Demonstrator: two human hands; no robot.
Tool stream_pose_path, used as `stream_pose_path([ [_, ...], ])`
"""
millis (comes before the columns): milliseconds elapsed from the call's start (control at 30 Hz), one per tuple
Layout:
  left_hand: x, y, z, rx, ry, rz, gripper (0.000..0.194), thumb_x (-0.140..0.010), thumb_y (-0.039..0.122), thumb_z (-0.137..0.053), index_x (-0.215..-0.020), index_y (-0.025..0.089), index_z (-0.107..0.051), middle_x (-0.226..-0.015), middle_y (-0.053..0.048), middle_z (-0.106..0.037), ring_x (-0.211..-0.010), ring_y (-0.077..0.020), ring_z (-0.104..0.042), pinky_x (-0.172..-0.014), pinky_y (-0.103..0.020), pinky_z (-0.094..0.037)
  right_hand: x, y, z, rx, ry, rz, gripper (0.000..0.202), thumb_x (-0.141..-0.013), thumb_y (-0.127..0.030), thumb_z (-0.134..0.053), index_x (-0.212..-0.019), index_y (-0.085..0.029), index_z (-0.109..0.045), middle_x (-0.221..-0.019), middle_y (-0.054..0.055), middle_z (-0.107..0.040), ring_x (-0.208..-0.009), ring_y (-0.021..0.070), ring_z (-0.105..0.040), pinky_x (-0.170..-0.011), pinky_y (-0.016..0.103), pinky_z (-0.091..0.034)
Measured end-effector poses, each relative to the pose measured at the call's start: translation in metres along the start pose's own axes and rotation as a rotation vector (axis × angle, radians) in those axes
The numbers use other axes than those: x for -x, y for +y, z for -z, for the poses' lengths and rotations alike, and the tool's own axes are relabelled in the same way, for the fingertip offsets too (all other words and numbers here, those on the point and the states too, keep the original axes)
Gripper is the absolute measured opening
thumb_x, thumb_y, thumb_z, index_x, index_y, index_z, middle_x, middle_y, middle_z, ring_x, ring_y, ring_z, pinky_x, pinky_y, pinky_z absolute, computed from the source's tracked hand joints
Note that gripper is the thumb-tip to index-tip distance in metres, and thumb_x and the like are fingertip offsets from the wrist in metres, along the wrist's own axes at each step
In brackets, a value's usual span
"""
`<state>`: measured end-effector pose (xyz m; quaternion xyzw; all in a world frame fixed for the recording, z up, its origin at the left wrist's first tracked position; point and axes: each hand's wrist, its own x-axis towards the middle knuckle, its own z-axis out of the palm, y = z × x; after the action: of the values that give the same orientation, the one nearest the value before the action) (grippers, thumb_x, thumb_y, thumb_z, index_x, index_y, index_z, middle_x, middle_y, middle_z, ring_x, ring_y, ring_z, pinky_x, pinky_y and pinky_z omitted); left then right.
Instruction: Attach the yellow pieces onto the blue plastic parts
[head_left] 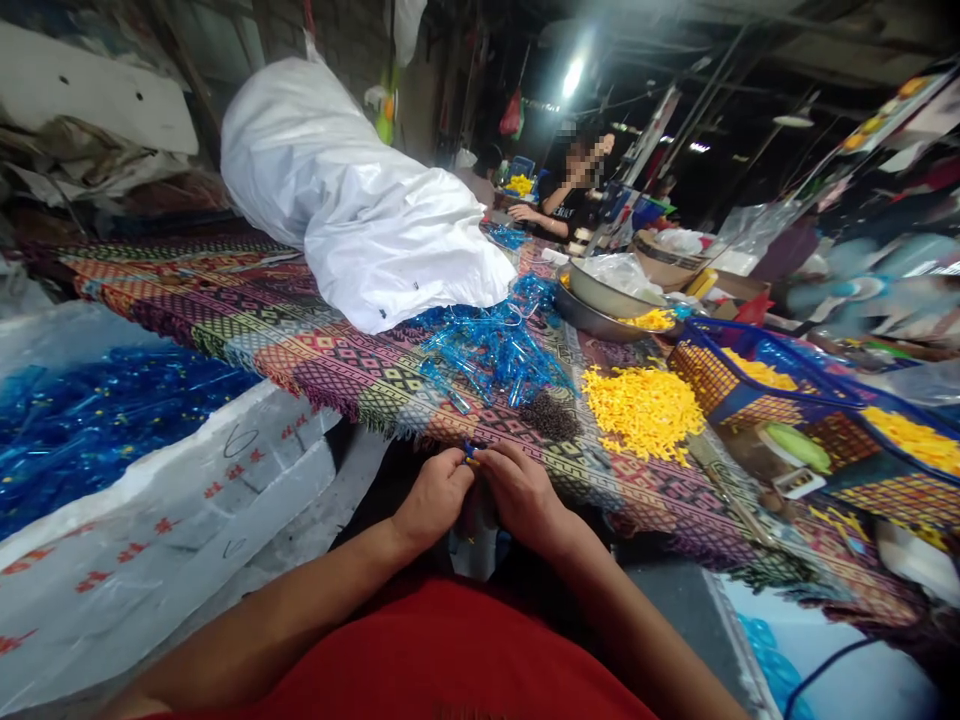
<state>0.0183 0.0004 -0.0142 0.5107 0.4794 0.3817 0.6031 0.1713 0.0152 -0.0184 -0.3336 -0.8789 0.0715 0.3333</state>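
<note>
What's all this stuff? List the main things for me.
Patterned cloth: one, multicoloured, centre
Sack: one, white, on the cloth
Translucent pieces: many, blue, by the sack
Yellow heap: one, yellow, right of centre
Dark pile: one, blackish, left of yellow heap
Baskets: two, blue, right
Bowls: two, metallic, behind yellow heap
Open box: one, white, left
Co-worker: one, dark shirt, background
Small piece: one, blue and yellow, lower centre
Red shirt: one, red, bottom
Left hand: one, bare, at the small piece
Right hand: one, bare, same piece

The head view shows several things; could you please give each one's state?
Left hand, pinching
Right hand, pinching
Small piece, held by both hands
White sack, bulging
Foam box, open
Yellow pieces, heaped
Dark bits, heaped
Blue tubes, loosely piled
Metal bowls, stacked
Blue baskets, loaded
Lamp, lit
</note>
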Motion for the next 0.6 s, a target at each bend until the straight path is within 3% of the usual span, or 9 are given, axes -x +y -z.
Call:
stream_pose_path([
  [133,-0.003,0.000,0.001,0.151,-0.012,0.090,0.014,-0.078,0.030,-0.043,-0.071,0.018,-0.045,-0.050,0.004,-0.051,-0.032,-0.0113,-0.049,-0.032,-0.020,-0.033,0.000,0.010,0.003,-0.053,0.050,-0.078,0.022,-0.088,-0.017,-0.042,-0.104,-0.020,-0.056,-0.093,0.008,-0.058,-0.085,0.0168,-0.057,-0.073,0.030,-0.049],
  [267,-0.005,-0.002,0.001,0.237,-0.035,0.125,0.015,-0.077,0.031,-0.044,-0.071,0.017,-0.044,-0.055,0.003,-0.052,-0.031,-0.0117,-0.052,-0.028,-0.019,-0.032,-0.004,0.039,0.025,0.219,0.048,-0.314,0.021,-0.089,-0.023,-0.042,-0.089,-0.017,-0.062,-0.086,0.007,-0.058,-0.079,0.0156,-0.056,-0.072,0.026,-0.046],
  [333,-0.005,-0.003,0.001,0.246,-0.047,0.114,0.017,-0.076,0.032,-0.044,-0.069,0.017,-0.044,-0.054,0.003,-0.053,-0.032,-0.0116,-0.052,-0.028,-0.018,-0.033,-0.009,0.055,0.037,0.444,-0.057,-0.420,0.025,-0.089,-0.026,-0.042,-0.082,-0.018,-0.065,-0.081,0.006,-0.058,-0.078,0.0167,-0.055,-0.070,0.026,-0.043],
  [433,-0.005,-0.004,0.000,0.244,-0.058,0.099,0.020,-0.076,0.035,-0.046,-0.067,0.016,-0.044,-0.053,0.003,-0.053,-0.032,-0.0110,-0.052,-0.029,-0.018,-0.034,-0.020,0.068,0.046,0.680,-0.249,-0.407,0.027,-0.089,-0.026,-0.041,-0.081,-0.019,-0.066,-0.083,0.008,-0.057,-0.084,0.0200,-0.050,-0.072,0.028,-0.038],
  [600,-0.004,-0.004,-0.001,0.236,-0.046,0.093,0.018,-0.076,0.033,-0.045,-0.068,0.017,-0.044,-0.054,0.003,-0.054,-0.032,-0.0108,-0.052,-0.029,-0.018,-0.034,-0.040,0.069,0.043,0.802,-0.444,-0.359,0.022,-0.086,-0.025,-0.044,-0.085,-0.019,-0.066,-0.096,0.012,-0.056,-0.094,0.0252,-0.043,-0.073,0.033,-0.036],
])
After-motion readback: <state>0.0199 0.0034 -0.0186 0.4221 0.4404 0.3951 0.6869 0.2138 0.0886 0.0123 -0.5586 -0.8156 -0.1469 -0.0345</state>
